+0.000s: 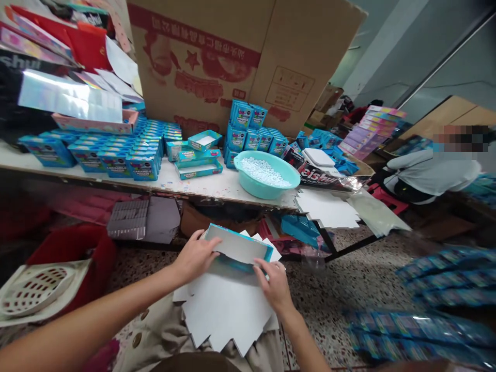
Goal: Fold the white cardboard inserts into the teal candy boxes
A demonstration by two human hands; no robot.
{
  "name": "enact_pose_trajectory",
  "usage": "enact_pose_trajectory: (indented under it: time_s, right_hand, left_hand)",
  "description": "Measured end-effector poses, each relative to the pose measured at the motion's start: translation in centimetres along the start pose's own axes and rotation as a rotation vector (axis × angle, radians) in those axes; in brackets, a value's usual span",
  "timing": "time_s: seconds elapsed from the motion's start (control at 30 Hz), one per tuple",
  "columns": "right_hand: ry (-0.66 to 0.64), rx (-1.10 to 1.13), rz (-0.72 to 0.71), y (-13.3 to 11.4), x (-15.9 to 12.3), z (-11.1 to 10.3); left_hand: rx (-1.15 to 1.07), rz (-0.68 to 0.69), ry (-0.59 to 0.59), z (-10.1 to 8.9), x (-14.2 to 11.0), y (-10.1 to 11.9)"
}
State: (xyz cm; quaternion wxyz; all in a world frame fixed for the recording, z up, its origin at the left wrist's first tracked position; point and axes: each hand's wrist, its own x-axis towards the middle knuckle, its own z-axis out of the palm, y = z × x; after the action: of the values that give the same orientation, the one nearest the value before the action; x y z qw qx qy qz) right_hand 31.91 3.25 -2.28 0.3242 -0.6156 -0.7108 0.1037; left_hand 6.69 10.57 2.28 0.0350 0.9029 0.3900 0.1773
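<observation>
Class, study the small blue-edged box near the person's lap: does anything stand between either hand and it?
Nothing visible does. The left hand and right hand both grip the box directly, at opposite ends. The white cards lie beneath, blocking neither hand.

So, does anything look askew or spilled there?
At upper left, a shiny sheet juts askew above a pink tray, unlike the neatly rowed blue packets nearby. No spill shows around the turquoise bowl, and nothing looks odd about the box between left hand and right hand.
</observation>
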Motion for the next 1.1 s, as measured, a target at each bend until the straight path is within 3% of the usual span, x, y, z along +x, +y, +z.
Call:
enact_pose_trajectory:
  time_s: [0.13,0.27,0.4,0.53,0.63,0.77,0.87,1.0,1.1]
  right_hand:
    - [0.034,0.192,0.223,0.6,1.6,0.4]
    - [-0.038,0.346,0.298,1.1,2.6,0.9]
    - [-0.029,0.192,0.158,0.8,2.4,1.1]
    - [-0.004,-0.071,-0.049,0.3,1.9,1.2]
    - [-0.141,-0.061,-0.123,0.0,2.1,1.4]
    - [-0.338,-0.108,-0.063,-0.8,3.1,1.6]
    - [-0.351,-0.158,-0.005,-1.5,3.5,1.9]
    - [-0.293,-0.237,0.145,-1.7,3.1,2.9]
    - [-0.231,-0.297,0.111,-1.3,2.5,4.0]
  left_hand:
    - [0.063,0.006,0.035,0.2,1.5,-0.2]
    - [0.207,0.186,0.147,0.0,1.8,-0.6]
    - [0.253,0.340,0.059,0.6,1.6,-1.3]
    - [0.198,0.393,-0.016,1.2,2.0,-1.9]
    - [0.149,0.334,-0.143,0.7,2.9,-1.6]
    - [0.162,0.192,-0.305,-0.1,4.3,-0.6]
    - [0.192,0.103,-0.361,0.0,4.8,0.1]
    - [0.153,0.053,-0.299,0.5,4.4,0.1]
    - [0.112,0.010,-0.307,0.5,4.1,-0.2]
